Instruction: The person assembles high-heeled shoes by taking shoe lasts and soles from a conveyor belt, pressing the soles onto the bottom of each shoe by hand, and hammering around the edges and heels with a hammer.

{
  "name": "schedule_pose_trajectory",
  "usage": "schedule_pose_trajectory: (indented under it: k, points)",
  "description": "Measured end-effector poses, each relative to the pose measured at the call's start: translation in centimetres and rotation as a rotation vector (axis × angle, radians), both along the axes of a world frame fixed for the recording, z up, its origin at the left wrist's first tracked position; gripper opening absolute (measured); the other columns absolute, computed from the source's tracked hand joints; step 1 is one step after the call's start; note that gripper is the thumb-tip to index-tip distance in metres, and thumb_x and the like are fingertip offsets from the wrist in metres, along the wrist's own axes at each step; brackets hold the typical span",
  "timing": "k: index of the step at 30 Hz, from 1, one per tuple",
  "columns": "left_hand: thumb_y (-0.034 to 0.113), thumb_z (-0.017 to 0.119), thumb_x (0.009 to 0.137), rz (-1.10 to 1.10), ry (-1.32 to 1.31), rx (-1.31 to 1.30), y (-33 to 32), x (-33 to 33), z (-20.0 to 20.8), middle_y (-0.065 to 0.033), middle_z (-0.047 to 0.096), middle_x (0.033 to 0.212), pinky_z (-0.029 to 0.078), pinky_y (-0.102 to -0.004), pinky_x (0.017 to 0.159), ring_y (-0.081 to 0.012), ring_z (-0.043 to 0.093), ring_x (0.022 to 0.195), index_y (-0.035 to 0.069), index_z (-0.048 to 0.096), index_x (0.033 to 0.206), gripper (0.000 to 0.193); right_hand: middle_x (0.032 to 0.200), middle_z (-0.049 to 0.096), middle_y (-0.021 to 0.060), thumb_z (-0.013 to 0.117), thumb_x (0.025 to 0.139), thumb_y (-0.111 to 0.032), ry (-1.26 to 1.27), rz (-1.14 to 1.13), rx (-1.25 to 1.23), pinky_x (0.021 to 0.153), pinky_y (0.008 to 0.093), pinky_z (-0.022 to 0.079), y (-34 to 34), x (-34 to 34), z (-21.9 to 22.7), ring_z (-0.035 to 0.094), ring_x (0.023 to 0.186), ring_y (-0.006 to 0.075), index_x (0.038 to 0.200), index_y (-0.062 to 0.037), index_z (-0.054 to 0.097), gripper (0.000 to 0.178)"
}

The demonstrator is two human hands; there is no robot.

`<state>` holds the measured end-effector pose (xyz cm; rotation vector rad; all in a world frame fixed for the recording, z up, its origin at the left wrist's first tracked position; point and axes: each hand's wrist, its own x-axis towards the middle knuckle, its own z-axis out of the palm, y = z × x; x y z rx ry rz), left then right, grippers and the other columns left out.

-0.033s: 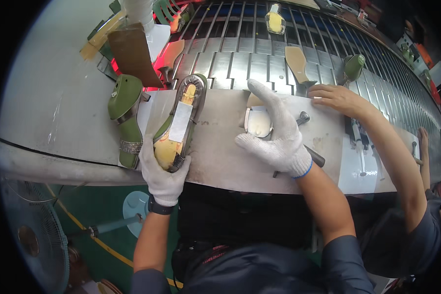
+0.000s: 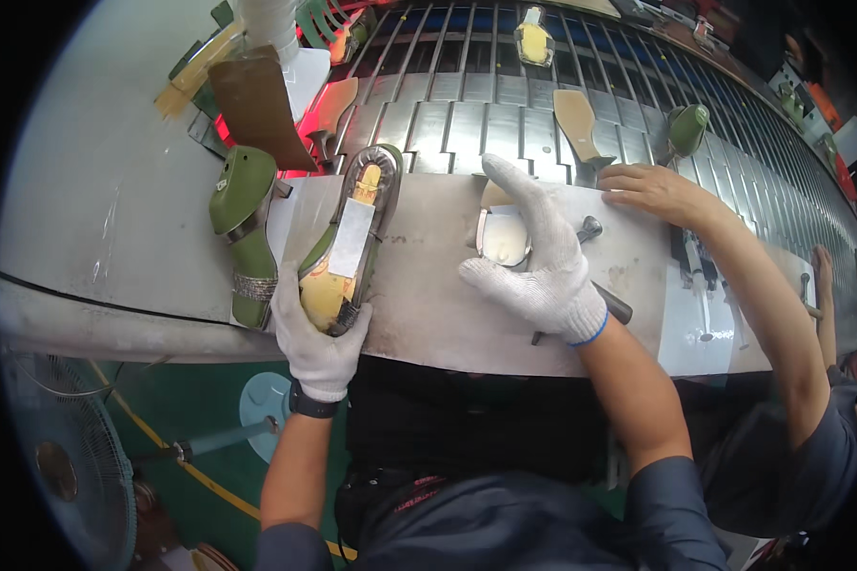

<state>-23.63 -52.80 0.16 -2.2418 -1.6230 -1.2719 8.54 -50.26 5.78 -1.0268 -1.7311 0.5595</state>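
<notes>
My gloved left hand [image 2: 316, 335] is closed around the toe end of an upturned shoe on a last [image 2: 326, 295]. Its underside shows yellow board and a pale strip, and the heel end points away from me. To its left lies a green shoe [image 2: 248, 195] with a shiny band. My gloved right hand [image 2: 543, 257] is spread wide, thumb and fingers apart, with nothing in it. Just left of that palm sits a small squarish container of white stuff [image 2: 503, 238]. Partly hidden under the same hand is a hammer [image 2: 611, 303] with a dark handle and metal head.
Beyond the bench [image 2: 428, 285] runs a slatted metal conveyor [image 2: 467, 124] carrying a tan sole [image 2: 575, 124] and another green shoe [image 2: 687, 128]. At right, a co-worker's bare hand [image 2: 652, 190] rests at the bench's far edge. A fan [image 2: 67, 466] stands at lower left.
</notes>
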Motion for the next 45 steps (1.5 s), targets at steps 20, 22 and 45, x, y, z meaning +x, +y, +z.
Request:
schedule_pose_trajectory:
  k: [20, 22, 45]
  points:
    - [0.011, 0.1, 0.065, 0.04, 0.031, 0.042, 0.3, -0.1, -0.2, -0.0263, 0.057, 0.153, 0.05, -0.0521, 0.113, -0.0467, 0.059, 0.133, -0.004, 0.043, 0.162, 0.113, 0.144, 0.068, 0.0252, 0.085, 0.092, -0.036, 0.076, -0.087, -0.137, 0.114, 0.0454, 0.052, 0.6, -0.3, -0.2, 0.069, 0.131, 0.0379, 0.157, 0.0002, 0.054, 0.081]
    - [0.009, 0.098, 0.067, 0.039, 0.02, 0.034, 0.2, -0.2, -0.2, -0.026, 0.056, 0.155, 0.046, -0.0514, 0.118, -0.046, 0.057, 0.138, -0.005, 0.041, 0.164, 0.113, 0.142, 0.069, 0.0248, 0.081, 0.095, -0.034, 0.076, -0.088, -0.143, 0.114, 0.0447, 0.052, 0.7, 0.2, 0.2, 0.069, 0.129, 0.0375, 0.157, 0.0004, 0.054, 0.076]
    - [0.026, 0.093, 0.083, -0.314, -0.318, -0.209, -1.0, 3.6, 5.7, -0.0279, 0.061, 0.142, 0.057, -0.0492, 0.104, -0.0434, 0.067, 0.119, -0.004, 0.05, 0.155, 0.089, 0.142, 0.062, 0.0242, 0.064, 0.094, 0.001, 0.417, -0.266, -0.209, 0.087, 0.0327, 0.061, 1.8, 0.6, 3.2, 0.072, 0.106, 0.0205, 0.17, 0.0025, 0.03, 0.083]
